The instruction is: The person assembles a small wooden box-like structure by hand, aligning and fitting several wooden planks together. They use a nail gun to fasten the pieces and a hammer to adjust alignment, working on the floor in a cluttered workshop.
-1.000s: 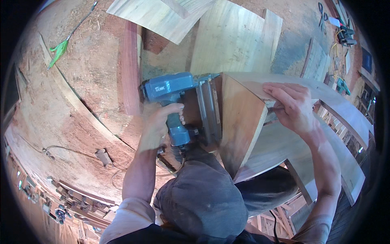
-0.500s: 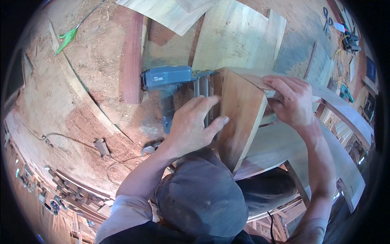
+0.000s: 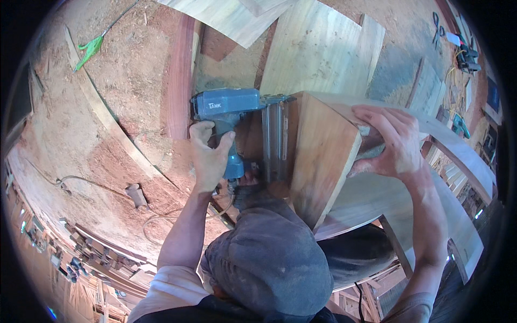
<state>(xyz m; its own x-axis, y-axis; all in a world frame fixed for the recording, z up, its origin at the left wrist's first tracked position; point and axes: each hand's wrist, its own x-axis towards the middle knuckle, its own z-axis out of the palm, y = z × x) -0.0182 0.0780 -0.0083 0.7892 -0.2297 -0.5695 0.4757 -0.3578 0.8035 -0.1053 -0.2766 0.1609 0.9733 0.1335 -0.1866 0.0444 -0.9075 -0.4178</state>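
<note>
A blue nail gun (image 3: 229, 102) lies with its nose against the upper corner of a wooden box-like piece (image 3: 326, 156). My left hand (image 3: 210, 153) is beside the gun's handle (image 3: 232, 159), fingers half curled and thumb apart. The thumb tip overlaps the handle, but the fingers are not wrapped round it. The gun's silver magazine (image 3: 276, 140) runs down next to the wood. My right hand (image 3: 390, 140) grips the box's board at the right corner, fingers over the top and thumb below.
A dark, dusty, cloth-covered rounded shape (image 3: 269, 264) fills the lower middle. Light panels (image 3: 312, 48) and a reddish board (image 3: 180, 81) lie ahead on the dusty ground. A hose (image 3: 97, 185) trails at left. A green-handled tool (image 3: 89, 53) lies far left, scissors (image 3: 437, 27) far right.
My left hand has moved left and down from beside the box to the nail gun's handle. My right hand keeps its grip, with its thumb now lower. The view has shifted slightly.
</note>
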